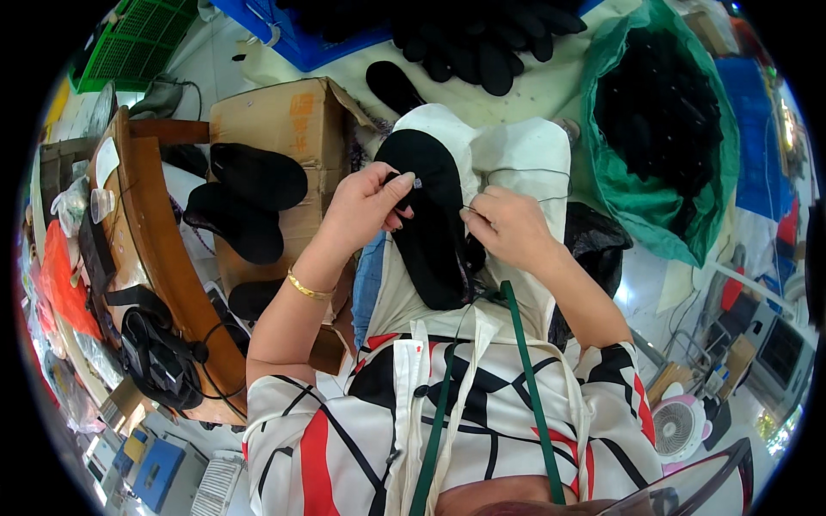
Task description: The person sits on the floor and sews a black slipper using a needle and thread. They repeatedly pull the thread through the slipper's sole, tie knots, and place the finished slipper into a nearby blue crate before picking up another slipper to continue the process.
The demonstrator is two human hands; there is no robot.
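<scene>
A black fabric shoe (pixel 430 249) lies lengthwise across my lap, its rounded end pointing away from me. My left hand (pixel 374 202) grips its left edge, thumb on top and fingers curled beneath. Beside the thumb, a small pale purplish spot shows on the black cloth. To the right of the shoe, my right hand (pixel 512 225) is closed in a pinch on a thin thread-like strand, and its tip is too fine to make out. A dark thread (pixel 529 171) loops over the white cloth (pixel 525 146) covering my knees.
More black shoes (pixel 258 176) rest at left by a cardboard box (pixel 271 116) and wooden table edge (pixel 172 301). Black pieces (pixel 495 64) pile up ahead near a blue crate (pixel 323 47). A green sack (pixel 723 172) of black items stands at right; a fan (pixel 680 427) sits lower right.
</scene>
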